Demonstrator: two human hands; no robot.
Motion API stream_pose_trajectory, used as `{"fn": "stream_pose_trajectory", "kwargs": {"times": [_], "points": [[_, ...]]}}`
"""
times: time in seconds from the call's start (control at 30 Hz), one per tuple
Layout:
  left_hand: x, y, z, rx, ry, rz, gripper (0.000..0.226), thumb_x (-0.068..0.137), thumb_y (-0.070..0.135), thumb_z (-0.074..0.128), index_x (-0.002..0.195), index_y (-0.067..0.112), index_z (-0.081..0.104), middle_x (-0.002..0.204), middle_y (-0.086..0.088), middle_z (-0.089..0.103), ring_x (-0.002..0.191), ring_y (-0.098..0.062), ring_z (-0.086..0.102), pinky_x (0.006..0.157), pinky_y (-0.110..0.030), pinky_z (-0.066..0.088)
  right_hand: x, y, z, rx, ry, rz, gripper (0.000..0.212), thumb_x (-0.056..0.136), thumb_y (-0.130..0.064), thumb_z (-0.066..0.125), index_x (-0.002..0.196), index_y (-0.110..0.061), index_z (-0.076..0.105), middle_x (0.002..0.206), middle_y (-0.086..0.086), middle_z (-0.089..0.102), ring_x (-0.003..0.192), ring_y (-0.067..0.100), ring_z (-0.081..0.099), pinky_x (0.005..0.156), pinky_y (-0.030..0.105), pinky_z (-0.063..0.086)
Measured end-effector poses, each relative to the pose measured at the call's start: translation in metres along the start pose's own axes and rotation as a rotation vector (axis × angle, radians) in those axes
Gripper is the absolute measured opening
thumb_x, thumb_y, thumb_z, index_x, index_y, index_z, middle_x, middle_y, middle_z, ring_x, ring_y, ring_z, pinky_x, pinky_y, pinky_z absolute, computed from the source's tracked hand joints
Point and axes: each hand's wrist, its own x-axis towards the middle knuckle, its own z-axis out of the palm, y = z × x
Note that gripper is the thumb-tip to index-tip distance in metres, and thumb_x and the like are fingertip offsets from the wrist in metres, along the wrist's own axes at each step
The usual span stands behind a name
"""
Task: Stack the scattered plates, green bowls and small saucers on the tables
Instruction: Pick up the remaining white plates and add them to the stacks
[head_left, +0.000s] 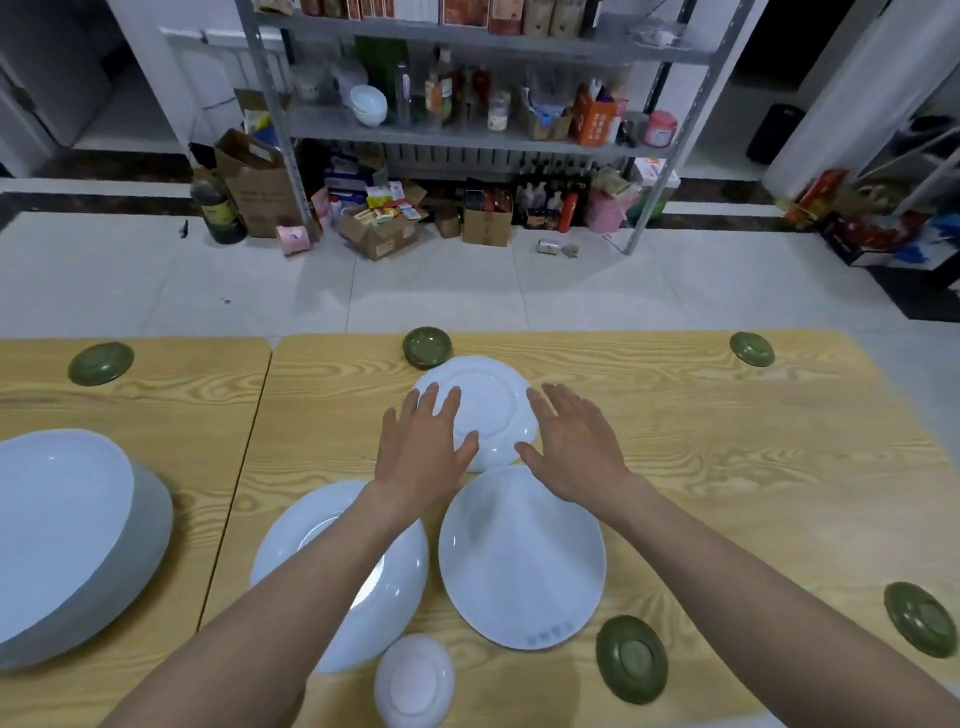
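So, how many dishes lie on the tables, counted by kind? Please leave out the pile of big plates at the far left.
green bowls: 5
white plates: 3
small white saucer: 1
Total: 9

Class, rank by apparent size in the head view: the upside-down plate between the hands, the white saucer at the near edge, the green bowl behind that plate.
1. upside-down plate
2. white saucer, nearest the camera, which enlarges it
3. green bowl, farthest off, so its true size against the saucer is unsure
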Motion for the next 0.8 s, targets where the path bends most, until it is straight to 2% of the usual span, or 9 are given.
{"fn": "stream_pose_trajectory", "kwargs": {"times": [0.13,0.23,0.33,0.4,0.47,0.53,0.63,0.7,0.8], "points": [[0.022,-0.004,0.014,-0.082,-0.066,-0.1,0.066,0.098,0.05,0.043,0.153,0.019,0.025,0.158,-0.009,0.026,0.141,-0.03,0.029,0.102,-0.043,0.04,0.022,0.008,0.007,0.045,-0.037,-0.013,0.071,0.101,-0.046,0.043,0.157,-0.014,0.014,0.164,0.009,0.014,0.151,0.025,0.011,0.119,0.041,0.017],[0.042,-0.006,0.026,-0.295,-0.109,-0.247,0.066,0.094,0.046,0.054,0.149,0.015,0.033,0.148,-0.012,0.04,0.131,-0.031,0.041,0.094,-0.039,0.043,0.041,0.015,0.012,0.138,-0.101,0.006,0.071,0.1,-0.045,0.046,0.156,-0.014,0.017,0.163,0.008,0.018,0.149,0.024,0.016,0.115,0.038,0.022],[0.066,-0.013,0.037,-0.602,-0.139,-0.519,0.07,0.088,0.041,0.067,0.145,0.009,0.04,0.139,-0.013,0.049,0.123,-0.029,0.05,0.084,-0.03,0.04,0.066,0.025,0.021,0.406,-0.161,0.116,0.073,0.096,-0.043,0.057,0.155,-0.014,0.024,0.158,0.004,0.031,0.145,0.023,0.027,0.11,0.039,0.032],[0.078,-0.017,0.043,-0.756,-0.127,-0.694,0.067,0.084,0.038,0.072,0.137,0.005,0.047,0.134,-0.01,0.054,0.112,-0.025,0.054,0.078,-0.029,0.04,0.086,0.032,0.028,0.673,-0.189,0.299,0.076,0.089,-0.04,0.068,0.151,-0.013,0.033,0.151,0.005,0.042,0.138,0.024,0.04,0.106,0.038,0.04],[0.088,-0.021,0.052,-0.853,-0.122,-0.837,0.064,0.083,0.037,0.074,0.13,0.001,0.05,0.129,-0.008,0.055,0.104,-0.023,0.054,0.075,-0.031,0.04,0.106,0.04,0.037,0.934,-0.208,0.54,0.073,0.083,-0.034,0.077,0.143,-0.009,0.043,0.135,0.005,0.052,0.12,0.025,0.054,0.091,0.034,0.047],[0.098,-0.025,0.062,-0.918,-0.133,-0.963,0.066,0.08,0.038,0.077,0.127,-0.002,0.051,0.128,-0.011,0.055,0.11,-0.028,0.056,0.077,-0.035,0.045,0.126,0.049,0.049,1.07,-0.257,0.723,0.068,0.075,-0.031,0.084,0.129,-0.004,0.053,0.12,0.007,0.057,0.098,0.025,0.059,0.07,0.032,0.049],[0.11,-0.031,0.074,-0.955,-0.134,-1.083,0.064,0.074,0.038,0.083,0.115,-0.003,0.057,0.122,-0.016,0.059,0.106,-0.033,0.06,0.079,-0.039,0.053,0.148,0.056,0.07,1.128,-0.306,0.815,0.063,0.064,-0.029,0.091,0.11,-0.001,0.058,0.106,0.013,0.065,0.07,0.022,0.057,0.048,0.026,0.038],[0.118,-0.035,0.08,-0.956,-0.137,-1.116,0.068,0.065,0.04,0.089,0.108,-0.003,0.06,0.118,-0.016,0.061,0.103,-0.033,0.061,0.078,-0.039,0.055,0.156,0.057,0.076,1.149,-0.312,0.842,0.066,0.059,-0.028,0.093,0.108,-0.001,0.059,0.101,0.012,0.067,0.068,0.021,0.06,0.048,0.026,0.042],[0.129,-0.038,0.089,-0.89,-0.154,-1.129,0.073,0.048,0.045,0.094,0.097,0.002,0.061,0.117,-0.014,0.061,0.104,-0.033,0.061,0.082,-0.045,0.057,0.166,0.059,0.082,1.099,-0.29,0.846,0.065,0.058,-0.029,0.094,0.104,-0.003,0.056,0.102,0.01,0.065,0.084,0.025,0.063,0.062,0.032,0.048]]}}
